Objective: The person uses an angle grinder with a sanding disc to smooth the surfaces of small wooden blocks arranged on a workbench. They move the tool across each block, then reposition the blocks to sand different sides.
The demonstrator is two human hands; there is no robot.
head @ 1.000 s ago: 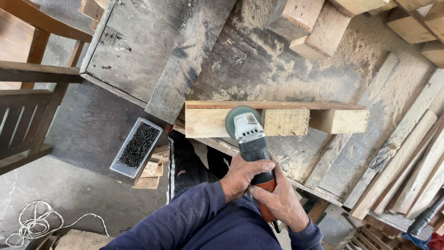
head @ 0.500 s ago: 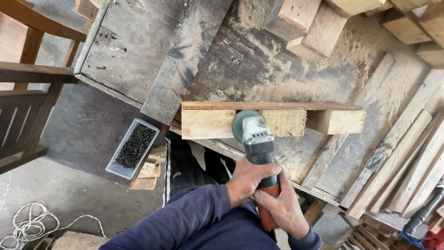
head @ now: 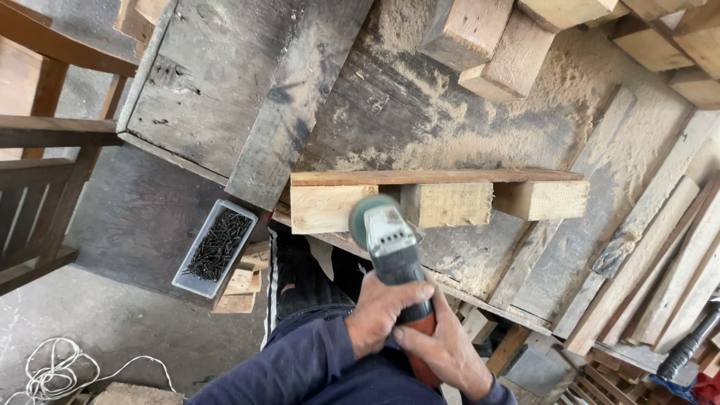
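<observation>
The angle grinder (head: 390,247) runs lengthwise away from me, its disc pressed on the left block of the wooden frame (head: 439,196) on the dusty worktop (head: 420,112), my left hand (head: 382,311) foremost and right hand (head: 442,352) behind, both clenched round its body.

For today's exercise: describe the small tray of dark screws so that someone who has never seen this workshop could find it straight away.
Start at the dusty grey workbench that fills the upper middle of the view, then drop past its lower left edge to the concrete floor. There, just left of the person's dark trouser leg, lies a shallow rectangular tray with pale walls. Unlike the bare offcut blocks beside it, it is full of black screws.
</observation>
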